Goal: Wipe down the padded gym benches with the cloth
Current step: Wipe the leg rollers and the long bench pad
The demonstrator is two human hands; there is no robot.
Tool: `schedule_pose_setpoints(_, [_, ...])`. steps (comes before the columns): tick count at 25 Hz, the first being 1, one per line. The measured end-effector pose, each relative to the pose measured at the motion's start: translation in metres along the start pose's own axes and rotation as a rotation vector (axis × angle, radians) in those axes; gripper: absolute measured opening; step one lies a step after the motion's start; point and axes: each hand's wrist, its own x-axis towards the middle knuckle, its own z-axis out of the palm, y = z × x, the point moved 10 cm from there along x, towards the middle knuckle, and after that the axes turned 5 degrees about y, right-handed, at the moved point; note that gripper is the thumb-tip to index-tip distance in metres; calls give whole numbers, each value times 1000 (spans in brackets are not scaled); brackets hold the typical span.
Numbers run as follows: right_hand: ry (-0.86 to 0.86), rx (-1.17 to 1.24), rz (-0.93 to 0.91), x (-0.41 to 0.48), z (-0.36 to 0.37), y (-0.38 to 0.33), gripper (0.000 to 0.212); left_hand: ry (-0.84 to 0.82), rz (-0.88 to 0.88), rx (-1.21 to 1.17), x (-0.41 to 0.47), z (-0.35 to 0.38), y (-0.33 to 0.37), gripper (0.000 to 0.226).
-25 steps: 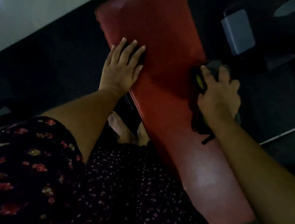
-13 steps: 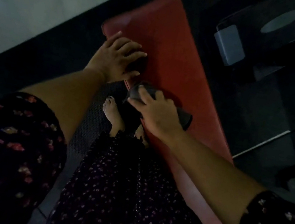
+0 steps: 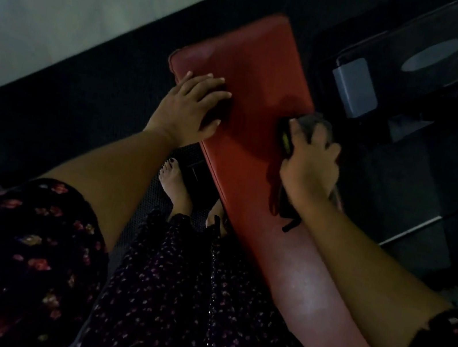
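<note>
Long red padded bench (image 3: 253,92), dark cloth (image 3: 317,126) at its right edge — bunched

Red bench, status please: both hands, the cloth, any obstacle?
Left hand flat on bench pad. Right hand grips cloth at pad's right edge. Nothing seen in the way.

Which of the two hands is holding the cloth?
The right hand: its fingers curl around the dark cloth at the right edge of the red bench pad. The left hand holds nothing and rests with straight fingers on the pad's left side.
</note>
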Motion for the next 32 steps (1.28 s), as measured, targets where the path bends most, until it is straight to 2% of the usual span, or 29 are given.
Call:
schedule_pose_setpoints(4, [13, -143, -436, -63, 25, -96, 66, -9, 24, 9, 0, -9, -6, 55])
schedule_pose_setpoints(7, [-14, -174, -595, -87, 36, -137, 52, 39, 18, 59, 2, -20, -17, 51])
schedule_pose_setpoints(10, [-7, -202, -718, -71, 26, -154, 49, -42, -142, 45, 7, -22, -39, 53])
schedule_pose_setpoints(12, [3, -151, -612, -36, 11, -128, 58, -100, -188, 34, 10, -20, -47, 57])
schedule_pose_setpoints(15, [52, -150, -362, 11, -10, -48, 65, -121, -122, 27, 12, -20, -44, 60])
schedule_pose_setpoints(18, [3, -206, -255, 44, -21, 7, 67, -98, -147, 17, 11, -18, -46, 61])
schedule_pose_setpoints(22, [9, -111, -91, 57, -29, -14, 70, 20, -212, -57, 5, -11, -39, 56])
schedule_pose_setpoints(24, [21, -119, -203, 31, -23, -65, 66, 70, -297, -135, 6, -11, -43, 49])
schedule_pose_setpoints(26, [16, -182, -448, -11, -4, -127, 60, 137, -377, -210, 11, -20, -52, 44])
schedule_pose_setpoints(28, [-16, -239, -643, -47, 11, -179, 53, 135, -416, -237, 17, -29, -59, 41])
schedule_pose_setpoints(30, [-74, -271, -766, -58, 20, -203, 54, 77, -387, -198, 20, -29, -60, 40])
schedule_pose_setpoints(32, [-63, -235, -792, -41, 12, -197, 52, 41, -329, -157, 18, -28, -57, 46])
